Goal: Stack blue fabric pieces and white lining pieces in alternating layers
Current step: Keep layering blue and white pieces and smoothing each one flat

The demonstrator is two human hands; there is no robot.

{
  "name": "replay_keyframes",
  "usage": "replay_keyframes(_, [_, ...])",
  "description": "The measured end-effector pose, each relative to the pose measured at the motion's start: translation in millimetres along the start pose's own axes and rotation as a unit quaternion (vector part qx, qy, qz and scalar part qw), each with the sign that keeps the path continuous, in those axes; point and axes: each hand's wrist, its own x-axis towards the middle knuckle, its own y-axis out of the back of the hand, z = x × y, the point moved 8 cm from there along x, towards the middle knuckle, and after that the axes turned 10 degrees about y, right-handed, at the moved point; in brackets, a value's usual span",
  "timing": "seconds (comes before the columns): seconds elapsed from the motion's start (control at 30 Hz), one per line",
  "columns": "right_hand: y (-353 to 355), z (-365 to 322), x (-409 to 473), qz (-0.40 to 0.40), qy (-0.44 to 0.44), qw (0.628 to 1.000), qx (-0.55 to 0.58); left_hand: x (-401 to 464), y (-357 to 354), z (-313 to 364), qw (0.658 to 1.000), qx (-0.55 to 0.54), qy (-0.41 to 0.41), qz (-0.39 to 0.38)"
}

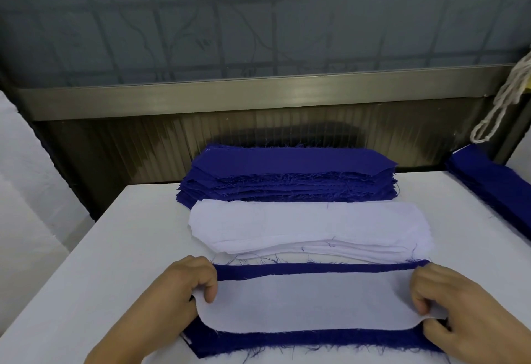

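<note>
A white lining piece [310, 302] lies on top of a blue fabric piece [313, 342] at the near edge of the table; blue shows along its far and near edges. My left hand [172, 297] pinches the lining's left end. At the right end, my right hand [465, 309] pinches the same piece. Behind them sits a stack of white lining pieces [310, 228]. Farther back is a thick stack of blue fabric pieces [290, 176] with frayed edges.
The white table [120, 248] carries everything. Another pile of blue pieces [494, 188] lies at the right edge. A white cord [505, 102] hangs at the upper right. A metal rail and frosted window stand behind the table. White cloth lies at the left.
</note>
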Motion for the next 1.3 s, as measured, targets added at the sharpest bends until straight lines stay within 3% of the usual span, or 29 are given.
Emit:
replay_keyframes(0.2, [11, -11, 2, 0.034, 0.043, 0.996, 0.074, -11, 4, 17, 0.996, -0.065, 0.003, -0.065])
replay_keyframes(0.37, [9, -23, 6, 0.090, 0.036, 0.989, 0.111, -11, 2, 25, 0.991, -0.119, -0.008, -0.064])
replay_keyframes(0.57, [4, -31, 9, 0.077, 0.028, 0.992, 0.101, -7, -23, 23, 0.994, -0.024, -0.004, -0.103])
replay_keyframes(1.3, [5, -28, 9, 0.056, -0.038, 0.992, 0.108, 0, -24, 14, 0.998, 0.043, -0.032, -0.015])
